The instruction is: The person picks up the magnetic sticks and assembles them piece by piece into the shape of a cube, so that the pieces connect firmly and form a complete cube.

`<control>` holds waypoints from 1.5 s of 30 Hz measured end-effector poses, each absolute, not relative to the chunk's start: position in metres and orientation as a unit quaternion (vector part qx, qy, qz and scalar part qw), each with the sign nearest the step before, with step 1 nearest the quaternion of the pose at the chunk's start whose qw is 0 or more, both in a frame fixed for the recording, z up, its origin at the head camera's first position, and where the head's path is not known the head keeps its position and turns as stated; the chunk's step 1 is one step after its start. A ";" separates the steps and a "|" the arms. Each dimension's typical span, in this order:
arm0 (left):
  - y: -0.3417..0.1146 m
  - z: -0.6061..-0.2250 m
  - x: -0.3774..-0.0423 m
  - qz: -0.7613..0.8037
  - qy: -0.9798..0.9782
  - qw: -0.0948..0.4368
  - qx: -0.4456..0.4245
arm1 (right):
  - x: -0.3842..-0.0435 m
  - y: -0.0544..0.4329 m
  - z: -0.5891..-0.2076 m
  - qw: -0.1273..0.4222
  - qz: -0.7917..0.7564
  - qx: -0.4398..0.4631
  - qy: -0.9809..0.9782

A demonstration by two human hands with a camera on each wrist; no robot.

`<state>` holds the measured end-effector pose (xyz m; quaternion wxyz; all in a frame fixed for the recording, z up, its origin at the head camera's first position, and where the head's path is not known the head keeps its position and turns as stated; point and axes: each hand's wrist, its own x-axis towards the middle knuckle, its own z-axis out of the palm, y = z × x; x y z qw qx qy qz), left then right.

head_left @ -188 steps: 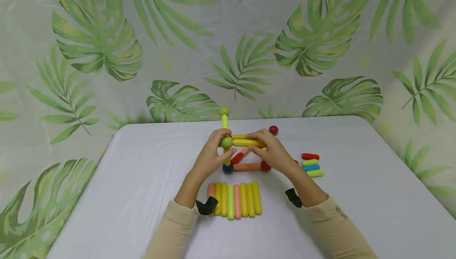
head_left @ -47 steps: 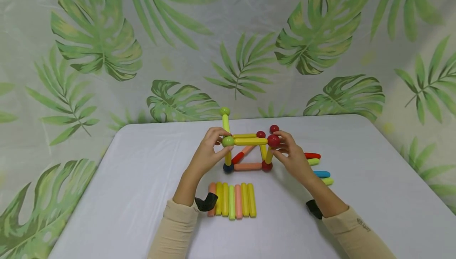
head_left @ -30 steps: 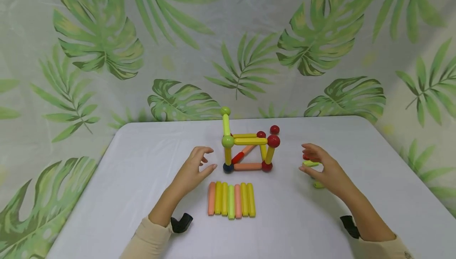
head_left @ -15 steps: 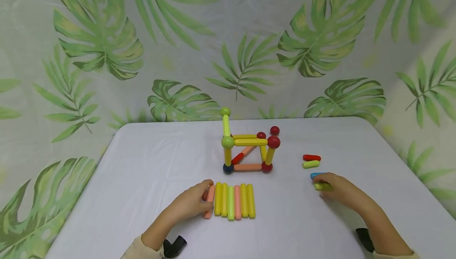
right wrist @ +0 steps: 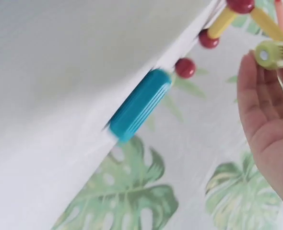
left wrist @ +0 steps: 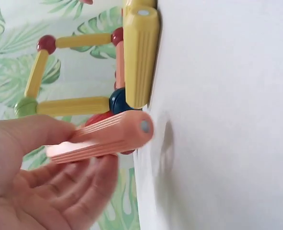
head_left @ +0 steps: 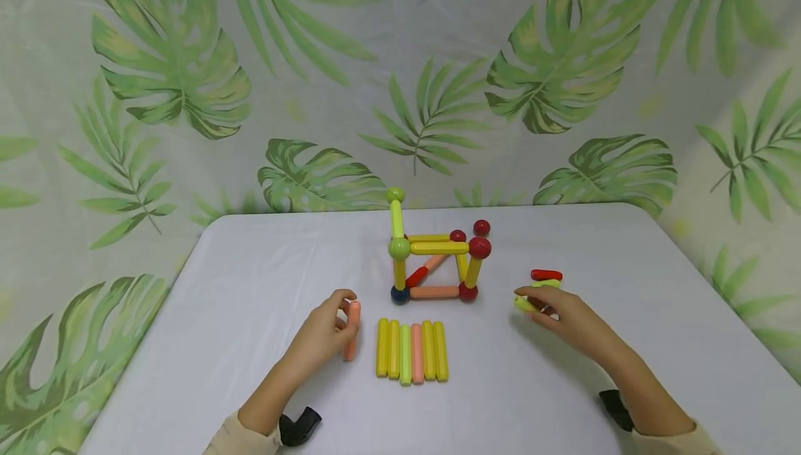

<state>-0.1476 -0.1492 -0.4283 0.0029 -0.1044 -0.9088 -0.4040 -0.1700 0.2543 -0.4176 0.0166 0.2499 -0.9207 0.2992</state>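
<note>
My left hand (head_left: 322, 337) pinches a salmon-pink magnetic stick (head_left: 353, 326) between thumb and fingers, just left of the row. In the left wrist view this stick (left wrist: 103, 136) is raised above the white table, its metal tip showing. My right hand (head_left: 572, 316) holds a short yellow-green magnetic stick (head_left: 524, 303) by its fingertips, also seen in the right wrist view as a ribbed stick (right wrist: 271, 55). Between the hands stands a frame of sticks and balls, with a yellow top stick (head_left: 440, 248) joining a green ball (head_left: 399, 248) and a red ball (head_left: 480, 248).
Several yellow, green and pink sticks (head_left: 405, 354) lie side by side in front of the frame. At the right are a red stick (head_left: 546, 275), a yellow-green one (head_left: 551, 283) and a blue stick (right wrist: 141, 103). A loose red ball (head_left: 481, 227) sits behind the frame.
Both hands have let go of the frame, its front top stick and red ball in place. The left took the pink stick from the row's end; the right picked up a yellow-green stick.
</note>
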 end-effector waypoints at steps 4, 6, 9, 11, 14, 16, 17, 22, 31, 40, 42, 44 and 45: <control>-0.152 -0.424 -0.150 -0.462 -0.879 0.067 -0.097 | -0.173 0.230 -0.415 0.039 0.342 0.274 -0.898; -0.153 -0.424 -0.151 -0.478 -0.868 0.082 -0.105 | -0.174 0.218 -0.414 0.056 0.346 0.284 -0.892; -0.154 -0.423 -0.151 -0.494 -0.856 0.093 -0.116 | -0.177 0.200 -0.414 0.083 0.335 0.290 -0.893; -0.154 -0.423 -0.151 -0.503 -0.850 0.095 -0.120 | -0.179 0.190 -0.414 0.101 0.320 0.298 -0.894; -0.154 -0.423 -0.151 -0.509 -0.846 0.099 -0.123 | -0.185 0.177 -0.414 0.119 0.293 0.317 -0.894; -0.154 -0.423 -0.151 -0.510 -0.845 0.101 -0.126 | -0.190 0.169 -0.415 0.125 0.270 0.330 -0.896; -0.154 -0.423 -0.151 -0.508 -0.846 0.101 -0.126 | -0.192 0.166 -0.416 0.126 0.260 0.334 -0.897; -0.149 -0.412 -0.145 -0.512 -0.842 0.108 -0.135 | -0.202 0.154 -0.417 0.127 0.214 0.342 -0.906; -0.144 -0.415 -0.145 -0.530 -0.824 0.115 -0.166 | -0.207 0.147 -0.420 0.108 0.176 0.333 -0.920; -0.101 -0.395 -0.148 -0.539 -0.802 0.107 -0.234 | -0.209 0.147 -0.421 0.109 0.201 0.338 -0.913; -0.094 -0.403 -0.156 -0.537 -0.800 0.110 -0.245 | -0.209 0.147 -0.422 0.104 0.205 0.339 -0.912; -0.088 -0.414 -0.165 -0.541 -0.796 0.109 -0.247 | -0.210 0.146 -0.422 0.101 0.208 0.340 -0.911; -0.085 -0.417 -0.168 -0.542 -0.795 0.108 -0.247 | -0.210 0.146 -0.422 0.100 0.210 0.341 -0.911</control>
